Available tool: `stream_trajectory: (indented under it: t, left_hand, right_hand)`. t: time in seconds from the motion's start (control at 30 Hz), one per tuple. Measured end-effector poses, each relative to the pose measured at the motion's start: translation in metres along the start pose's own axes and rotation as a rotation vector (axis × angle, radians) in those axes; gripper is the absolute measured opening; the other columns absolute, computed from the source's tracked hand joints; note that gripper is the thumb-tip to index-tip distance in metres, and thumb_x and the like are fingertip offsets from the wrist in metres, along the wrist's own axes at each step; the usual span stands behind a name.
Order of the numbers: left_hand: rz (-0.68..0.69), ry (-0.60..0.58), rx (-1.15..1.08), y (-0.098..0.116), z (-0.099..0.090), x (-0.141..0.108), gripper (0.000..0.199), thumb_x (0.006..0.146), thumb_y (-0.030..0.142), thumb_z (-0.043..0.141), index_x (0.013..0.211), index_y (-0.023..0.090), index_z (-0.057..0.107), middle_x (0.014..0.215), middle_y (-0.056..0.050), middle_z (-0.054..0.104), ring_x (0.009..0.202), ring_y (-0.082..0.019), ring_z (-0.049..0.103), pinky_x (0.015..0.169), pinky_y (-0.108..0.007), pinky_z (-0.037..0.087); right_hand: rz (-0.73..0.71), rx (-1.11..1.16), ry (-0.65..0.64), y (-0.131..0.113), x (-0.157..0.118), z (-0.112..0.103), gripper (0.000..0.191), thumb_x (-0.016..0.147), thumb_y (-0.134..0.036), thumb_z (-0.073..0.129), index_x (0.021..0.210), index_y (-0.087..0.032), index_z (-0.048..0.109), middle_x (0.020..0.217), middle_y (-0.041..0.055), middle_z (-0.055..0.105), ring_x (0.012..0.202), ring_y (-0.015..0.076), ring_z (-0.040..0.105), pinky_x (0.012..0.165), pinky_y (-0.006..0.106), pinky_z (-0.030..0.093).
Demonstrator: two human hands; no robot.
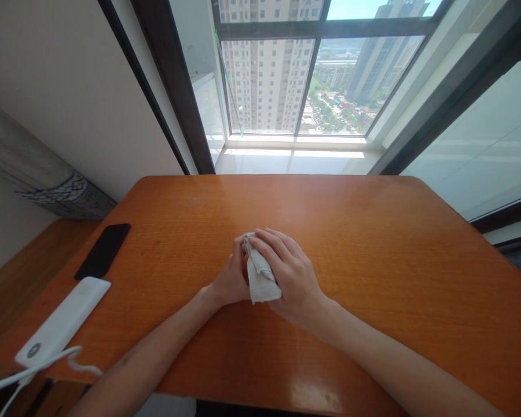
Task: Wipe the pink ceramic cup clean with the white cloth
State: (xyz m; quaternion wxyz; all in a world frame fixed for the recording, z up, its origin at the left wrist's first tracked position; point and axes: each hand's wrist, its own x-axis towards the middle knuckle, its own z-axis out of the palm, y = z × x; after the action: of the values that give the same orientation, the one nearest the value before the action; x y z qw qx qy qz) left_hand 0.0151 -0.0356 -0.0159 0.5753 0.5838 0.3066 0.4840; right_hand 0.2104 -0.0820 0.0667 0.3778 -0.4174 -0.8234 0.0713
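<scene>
At the far left, one white oblong device [63,321] lies flat on the orange-brown wooden worktop [386,243], with one pale cable [39,366] curving away from its lower end and over the worktop's edge. Just above it lies one black smartphone [103,251], close to but not touching the device. Moving right, the left forearm [147,353] slants in from the bottom of the view toward the middle of the worktop, and the left hand [230,277] stands on its edge, with the fingers [239,255] raised and curled against one folded white cloth [260,278]. The cloth sits near the middle of the worktop, squeezed between the two hands, with its lower end showing below the right hand's palm. The right hand [292,275] comes over from the other side, its fingers [271,246] wrapped across the top of the cloth, so both halves of the grip are pressed together on it, with the fingertips of the two hands nearly meeting. The right forearm [399,362] runs away to the lower right, lying low over the worktop. Beyond the far edge, a dark-framed window [264,87] looks out on tower blocks.
</scene>
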Motion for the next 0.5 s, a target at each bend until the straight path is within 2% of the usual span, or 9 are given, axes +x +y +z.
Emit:
stream_trajectory:
  t: [0.07, 0.1, 0.2, 0.27, 0.33, 0.4, 0.5]
  left_hand:
    - [0.132, -0.019, 0.224, 0.003, 0.001, -0.002, 0.106, 0.056, 0.024, 0.105, 0.148, 0.027, 0.054, 0.143, -0.011, 0.067, 0.128, -0.037, 0.067, 0.116, -0.049, 0.055]
    - [0.151, -0.045, 0.282, 0.006, 0.002, -0.003, 0.109, 0.052, 0.027, 0.107, 0.147, 0.026, 0.054, 0.14, -0.012, 0.068, 0.124, -0.038, 0.069, 0.113, -0.049, 0.057]
    - [0.156, -0.142, 0.431, 0.018, 0.007, 0.0, 0.099, 0.05, 0.042, 0.108, 0.136, 0.022, 0.062, 0.124, -0.01, 0.074, 0.114, -0.035, 0.073, 0.107, -0.051, 0.063]
    - [0.264, -0.172, 0.585, 0.024, 0.009, 0.002, 0.096, 0.053, 0.053, 0.105, 0.134, 0.021, 0.065, 0.122, -0.01, 0.076, 0.115, -0.035, 0.074, 0.107, -0.051, 0.065]
    - [0.488, -0.193, 0.763, 0.027, 0.011, 0.004, 0.091, 0.06, 0.061, 0.101, 0.133, 0.02, 0.067, 0.124, -0.013, 0.078, 0.12, -0.035, 0.074, 0.108, -0.05, 0.066]
    - [0.779, -0.207, 0.906, 0.028, 0.012, 0.006, 0.076, 0.072, 0.067, 0.095, 0.126, 0.021, 0.069, 0.124, -0.015, 0.08, 0.122, -0.035, 0.075, 0.105, -0.049, 0.068]
    - [1.125, -0.205, 1.012, 0.031, 0.014, 0.009, 0.052, 0.09, 0.068, 0.081, 0.109, 0.021, 0.067, 0.131, -0.017, 0.08, 0.127, -0.034, 0.074, 0.102, -0.049, 0.068]
  right_hand:
    - [0.032, 0.058, 0.008, 0.001, 0.001, -0.003, 0.078, 0.087, -0.033, 0.07, 0.162, -0.022, 0.052, 0.161, 0.0167, 0.063, 0.146, 0.0405, 0.061, 0.125, 0.06, 0.05]
    - [0.05, 0.083, 0.017, 0.001, 0.002, -0.004, 0.078, 0.086, -0.032, 0.07, 0.162, -0.022, 0.052, 0.16, 0.0167, 0.064, 0.145, 0.0393, 0.062, 0.124, 0.059, 0.052]
    - [0.131, 0.163, 0.026, 0.0, 0.006, -0.01, 0.072, 0.086, -0.025, 0.064, 0.157, -0.021, 0.057, 0.156, 0.0156, 0.068, 0.142, 0.0357, 0.066, 0.121, 0.055, 0.054]
    - [0.187, 0.236, 0.011, 0.001, 0.009, -0.014, 0.062, 0.09, -0.023, 0.058, 0.151, -0.02, 0.063, 0.151, 0.0147, 0.072, 0.138, 0.0333, 0.069, 0.119, 0.053, 0.056]
    - [0.236, 0.312, 0.016, 0.002, 0.012, -0.018, 0.05, 0.096, -0.025, 0.053, 0.143, -0.018, 0.068, 0.146, 0.0146, 0.075, 0.134, 0.0313, 0.072, 0.117, 0.051, 0.057]
    - [0.291, 0.376, 0.058, 0.004, 0.015, -0.021, 0.042, 0.102, -0.027, 0.05, 0.137, -0.018, 0.072, 0.142, 0.0142, 0.078, 0.129, 0.0295, 0.075, 0.115, 0.049, 0.059]
    - [0.357, 0.396, 0.16, 0.005, 0.016, -0.026, 0.042, 0.106, -0.027, 0.049, 0.142, -0.019, 0.069, 0.143, 0.0137, 0.077, 0.132, 0.0286, 0.074, 0.118, 0.05, 0.058]
